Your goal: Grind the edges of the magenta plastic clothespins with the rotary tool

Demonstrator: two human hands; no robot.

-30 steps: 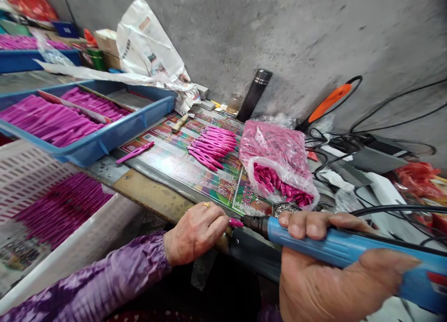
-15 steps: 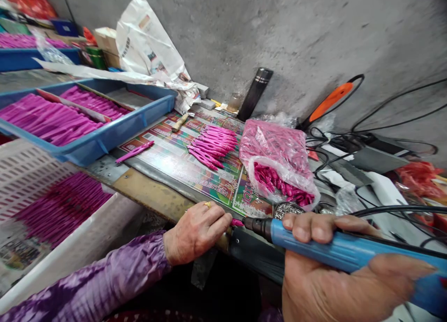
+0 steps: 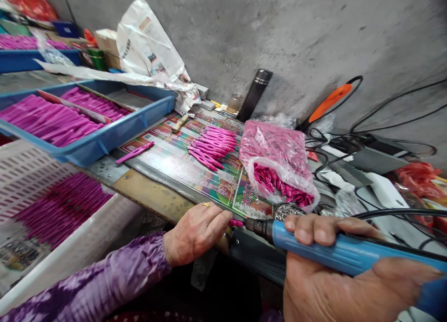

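Blue plastic forms the body of the powered driver [image 3: 328, 252], which the right hand [image 3: 335, 289] grasps with its fingers wrapped over the top, on the near side of the clear bag [image 3: 274, 140]. Nearer the person than the bag, and to its left, the left hand [image 3: 197, 233] pinches a pink piece [image 3: 236, 222], mostly hidden by the fingers. The driver's dark nose points at its exposed end; whether they touch is too small to tell. Just in front of the bag sit small metal parts [image 3: 288, 210]. Left of the bag lies a row of pink pens [image 3: 213, 147]; farther left are a single pink pen [image 3: 135, 152] and a blue tray [image 3: 122, 133]. Behind the bag leans a black cylinder [image 3: 254, 96].
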